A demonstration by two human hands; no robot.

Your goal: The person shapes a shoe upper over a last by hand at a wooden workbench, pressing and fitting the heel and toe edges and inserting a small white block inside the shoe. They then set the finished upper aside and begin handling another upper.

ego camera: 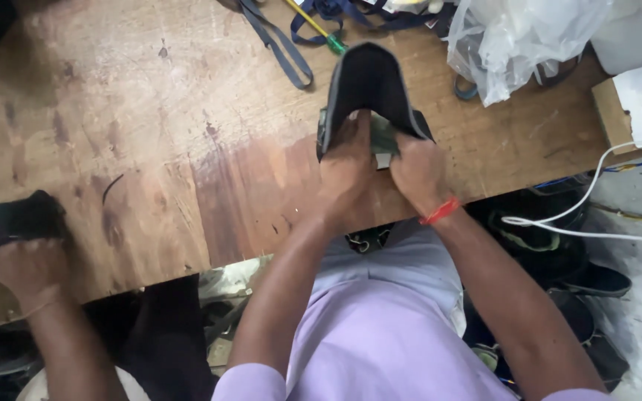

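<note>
At the far left a co-worker's hand [27, 267] grips another dark piece [9, 221] at the desk [150, 148] edge. In the middle, the left hand [347, 167] pinches the dark shoe upper [369, 85], fingers closed on its lower edge; the upper stands upright on the desk near the front edge. The right hand [417, 171], just beside, also grips it, fingers closed. Working it well likely calls for even pressure from both hands, keeping the piece braced against the desk.
</note>
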